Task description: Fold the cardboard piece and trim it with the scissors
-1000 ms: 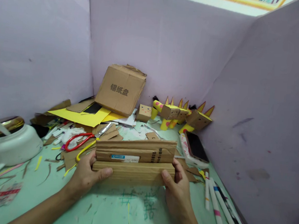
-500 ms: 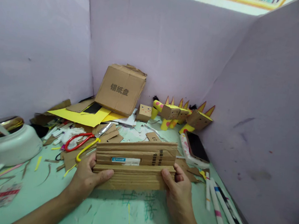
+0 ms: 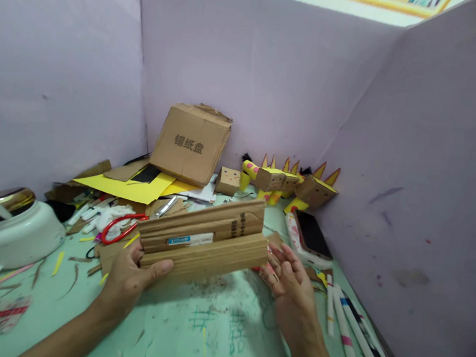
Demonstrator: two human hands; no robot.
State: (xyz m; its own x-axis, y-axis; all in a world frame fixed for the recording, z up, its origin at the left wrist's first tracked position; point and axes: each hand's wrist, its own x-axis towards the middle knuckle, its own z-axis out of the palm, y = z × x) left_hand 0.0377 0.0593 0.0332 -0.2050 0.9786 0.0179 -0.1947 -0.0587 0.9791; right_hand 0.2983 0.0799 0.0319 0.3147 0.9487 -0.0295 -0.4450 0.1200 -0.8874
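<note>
Pale lilac walls (image 3: 270, 64) close in a pale green tabletop (image 3: 180, 341) in front of me. The person's left hand (image 3: 127, 280) grips the left end of a folded brown cardboard strip (image 3: 222, 258), thumb across its near panel. The right hand (image 3: 294, 290) has its fingers loosely spread beside the right end; whether they touch it I can't tell, nor what the blurred red thing (image 3: 257, 268) by them is.

The strip hangs above the table's middle, right end tilted up. With one firm grip at one end, it could twist or its folds spring open; swung far and left, it could knock the red-handled scissors (image 3: 144, 217).

Cardboard scraps litter the left; white-barrelled pens (image 3: 345, 326) lie right. A square brown cardboard box (image 3: 193, 146) leans on the far wall.
</note>
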